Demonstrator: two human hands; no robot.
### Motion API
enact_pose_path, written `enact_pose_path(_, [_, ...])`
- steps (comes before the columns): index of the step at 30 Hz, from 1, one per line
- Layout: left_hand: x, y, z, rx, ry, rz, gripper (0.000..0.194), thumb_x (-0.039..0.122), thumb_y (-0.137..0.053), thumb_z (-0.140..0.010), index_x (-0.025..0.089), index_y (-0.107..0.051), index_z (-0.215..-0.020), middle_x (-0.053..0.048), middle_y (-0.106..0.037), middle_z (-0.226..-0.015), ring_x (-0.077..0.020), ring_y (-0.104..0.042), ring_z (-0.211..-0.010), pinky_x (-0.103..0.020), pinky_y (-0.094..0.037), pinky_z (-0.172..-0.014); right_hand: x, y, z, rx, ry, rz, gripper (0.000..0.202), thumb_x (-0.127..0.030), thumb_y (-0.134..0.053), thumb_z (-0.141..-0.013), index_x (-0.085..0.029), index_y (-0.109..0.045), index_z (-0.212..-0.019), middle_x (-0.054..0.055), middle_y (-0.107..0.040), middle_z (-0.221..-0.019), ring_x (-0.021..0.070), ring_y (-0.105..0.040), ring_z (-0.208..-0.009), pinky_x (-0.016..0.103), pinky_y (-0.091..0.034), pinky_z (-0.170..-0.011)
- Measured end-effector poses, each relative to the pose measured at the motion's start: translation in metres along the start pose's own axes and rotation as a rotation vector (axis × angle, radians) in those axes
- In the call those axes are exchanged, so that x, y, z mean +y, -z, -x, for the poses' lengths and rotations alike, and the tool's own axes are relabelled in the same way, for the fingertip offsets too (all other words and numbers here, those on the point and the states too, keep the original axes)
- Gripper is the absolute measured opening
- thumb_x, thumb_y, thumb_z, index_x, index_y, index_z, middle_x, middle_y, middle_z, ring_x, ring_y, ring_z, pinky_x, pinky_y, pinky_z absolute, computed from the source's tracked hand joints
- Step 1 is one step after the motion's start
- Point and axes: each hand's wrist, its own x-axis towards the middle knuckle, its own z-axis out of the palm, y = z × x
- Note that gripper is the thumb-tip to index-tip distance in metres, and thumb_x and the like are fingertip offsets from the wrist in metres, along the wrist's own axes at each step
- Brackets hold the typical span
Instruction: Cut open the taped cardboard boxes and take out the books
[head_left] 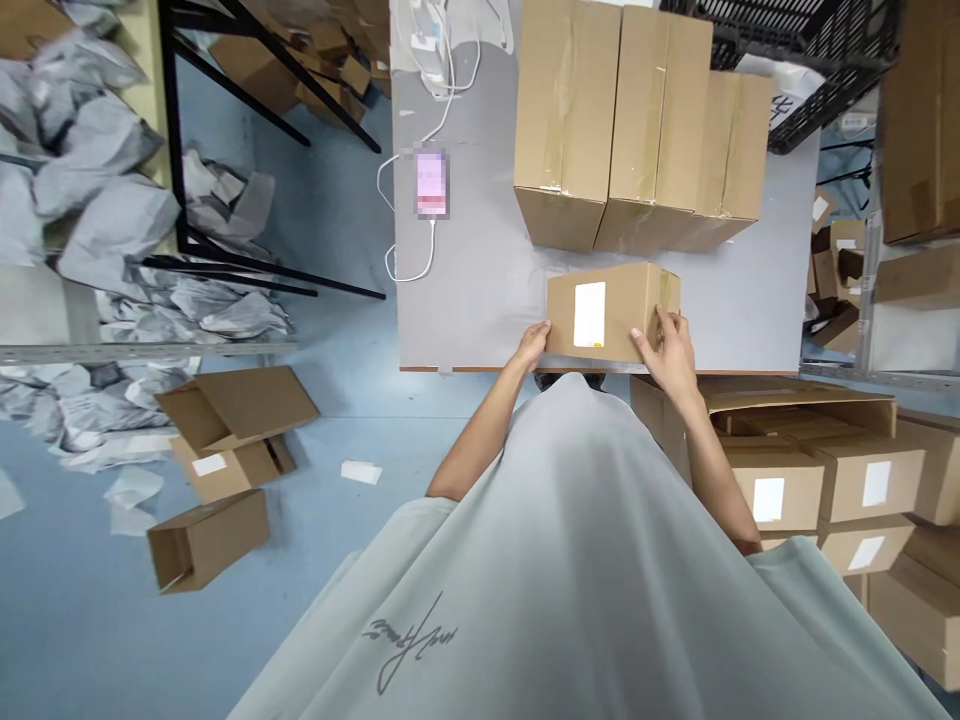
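A small cardboard box (626, 315) with a white label (589, 314) on its side sits near the front edge of the grey table (465, 320). At its left end my left hand (533, 343) grips the box, fingers mostly hidden behind the corner. My right hand (670, 347) holds the opposite end, with the thumb on the labelled side and the fingers over the taped end. Just beyond the box stand three taller taped cartons (615, 120) in a row.
A phone (431, 183) on a white cable lies on the table's left. A black crate (810, 50) stands at the back right. Labelled cartons (780, 480) are stacked low on the right. Opened boxes (236, 410) lie on the floor at left, below shelves of grey bags (97, 150).
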Motion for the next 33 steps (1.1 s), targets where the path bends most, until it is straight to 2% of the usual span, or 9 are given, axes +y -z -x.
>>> enact_pose_path(3, [0.003, 0.002, 0.006, 0.016, -0.025, 0.001, 0.040, 0.056, -0.073, -0.101, 0.018, -0.080, -0.110, -0.017, -0.086, -0.128, -0.0344, -0.079, -0.130, -0.053, -0.059, -0.122, 0.026, -0.007, -0.009, -0.015, -0.021, -0.073, 0.097, -0.089, -0.058, -0.101, -0.026, -0.052, -0.175, 0.022, -0.058, -0.163, 0.0420, -0.061, -0.151, 0.068, -0.055, -0.125])
enact_pose_path(7, [0.014, 0.044, 0.022, 0.110, -0.087, -0.030, 0.041, 0.055, -0.077, -0.097, 0.018, -0.081, -0.115, -0.015, -0.085, -0.133, -0.0361, -0.077, -0.133, -0.053, -0.057, -0.123, 0.041, -0.045, -0.027, -0.104, -0.054, -0.373, 0.103, -0.089, -0.064, -0.096, -0.028, -0.050, -0.178, 0.020, -0.056, -0.171, 0.0384, -0.061, -0.155, 0.060, -0.057, -0.127])
enact_pose_path(11, [0.020, 0.094, 0.033, 0.236, -0.171, -0.132, 0.042, 0.048, -0.075, -0.097, 0.016, -0.082, -0.124, -0.015, -0.085, -0.133, -0.0344, -0.077, -0.130, -0.051, -0.058, -0.122, 0.030, -0.097, -0.044, -0.284, -0.044, -0.633, 0.111, -0.089, -0.068, -0.090, -0.023, -0.050, -0.178, 0.017, -0.056, -0.176, 0.0375, -0.061, -0.157, 0.056, -0.053, -0.132])
enact_pose_path(15, [0.019, 0.116, 0.034, 0.300, -0.165, -0.212, 0.039, 0.046, -0.074, -0.096, 0.015, -0.083, -0.119, -0.015, -0.086, -0.127, -0.0336, -0.078, -0.128, -0.049, -0.059, -0.121, 0.011, -0.124, -0.046, -0.325, -0.069, -0.489, 0.103, -0.081, -0.064, -0.096, -0.017, -0.050, -0.176, 0.022, -0.055, -0.176, 0.0403, -0.060, -0.157, 0.063, -0.048, -0.134])
enact_pose_path(19, [0.017, 0.115, 0.032, 0.314, -0.163, -0.157, 0.052, 0.049, -0.079, -0.096, 0.015, -0.079, -0.136, -0.019, -0.078, -0.149, -0.0327, -0.075, -0.138, -0.049, -0.056, -0.127, -0.010, -0.126, -0.036, -0.157, 0.072, -0.155, 0.074, -0.054, -0.052, -0.110, -0.016, -0.050, -0.174, 0.020, -0.042, -0.185, 0.0374, -0.038, -0.174, 0.068, -0.033, -0.143])
enact_pose_path(22, [0.020, 0.107, 0.034, 0.321, -0.198, -0.109, 0.063, 0.057, -0.082, -0.096, 0.019, -0.075, -0.146, -0.019, -0.073, -0.158, -0.0322, -0.072, -0.145, -0.052, -0.052, -0.131, -0.025, -0.130, -0.026, -0.199, 0.148, -0.116, 0.066, -0.048, -0.049, -0.114, -0.018, -0.053, -0.172, 0.018, -0.044, -0.185, 0.0339, -0.035, -0.175, 0.064, -0.031, -0.145])
enact_pose_path(27, [0.035, 0.088, 0.054, 0.324, -0.281, -0.174, 0.065, 0.069, -0.071, -0.103, 0.019, -0.078, -0.143, -0.017, -0.077, -0.152, -0.0321, -0.072, -0.144, -0.051, -0.052, -0.132, -0.030, -0.133, -0.020, -0.215, 0.139, -0.086, 0.079, -0.065, -0.046, -0.115, -0.011, -0.049, -0.173, 0.026, -0.039, -0.185, 0.0374, -0.031, -0.177, 0.066, -0.026, -0.145])
enact_pose_path(30, [0.043, 0.072, 0.069, 0.281, -0.386, -0.193, 0.059, 0.069, -0.064, -0.109, 0.023, -0.079, -0.143, -0.014, -0.075, -0.156, -0.0322, -0.068, -0.150, -0.050, -0.051, -0.132, -0.016, -0.120, -0.022, -0.170, 0.068, -0.104, 0.096, -0.083, -0.041, -0.111, -0.011, -0.045, -0.174, 0.028, -0.035, -0.186, 0.0389, -0.030, -0.177, 0.068, -0.026, -0.144])
enact_pose_path(33, [0.045, 0.058, 0.071, 0.261, -0.365, -0.145, 0.056, 0.067, -0.062, -0.112, 0.026, -0.077, -0.146, -0.013, -0.071, -0.162, -0.0321, -0.062, -0.157, -0.051, -0.049, -0.134, 0.006, -0.101, -0.028, -0.137, -0.017, -0.117, 0.111, -0.095, -0.035, -0.105, -0.007, -0.042, -0.174, 0.032, -0.031, -0.186, 0.0411, -0.031, -0.176, 0.070, -0.028, -0.143])
